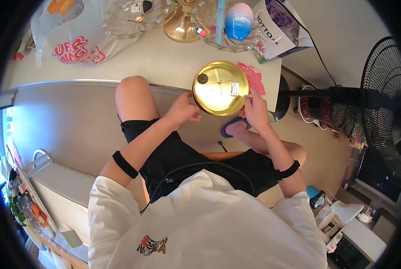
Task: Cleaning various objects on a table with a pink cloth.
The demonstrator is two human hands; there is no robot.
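Observation:
A round gold-coloured metal tin or lid (217, 104) lies at the front edge of the white table, partly over the edge. Inside it are a small dark round ornament (202, 78), a thin chain or necklace (219, 82) and a small clear packet (234, 89) bearing writing. My left hand (183, 109) is at its lower left rim, fingers curled; whether they grip the rim is unclear. My right hand (255, 108) holds the right rim, with the thumb at the edge and other fingers partly hidden. Pink cloth or paper (253, 78) lies beside the tin, near my right fingers.
Along the back of the white table (136, 64) stand a plastic bag (62, 37), glass dishes (119, 25) on a brass-coloured stand (183, 30), a blue and pink bottle (239, 22) and a paper bag (271, 37). A black fan (385, 107) stands at right.

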